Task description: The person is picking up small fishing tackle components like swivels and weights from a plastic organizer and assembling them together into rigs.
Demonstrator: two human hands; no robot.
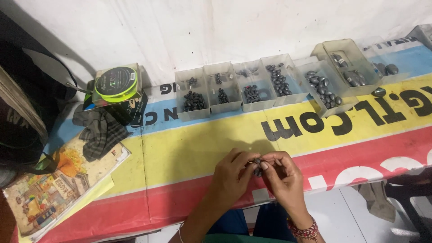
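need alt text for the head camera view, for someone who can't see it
Two bare hands, left hand and right hand, pinch a small dark sinker together over a banner-covered table. Behind stands a row of clear boxes holding dark weights, and a green line spool at left.

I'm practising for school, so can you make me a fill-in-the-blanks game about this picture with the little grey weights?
1. Both hands, the left hand and the right hand, pinch a small dark ____ between their fingers.
2. The clear boxes of grey weights stand in a row against the ____.
3. The spool of line is bright ____.
4. A checked cloth lies partly on a ____.

Missing words: weight; wall; green; book
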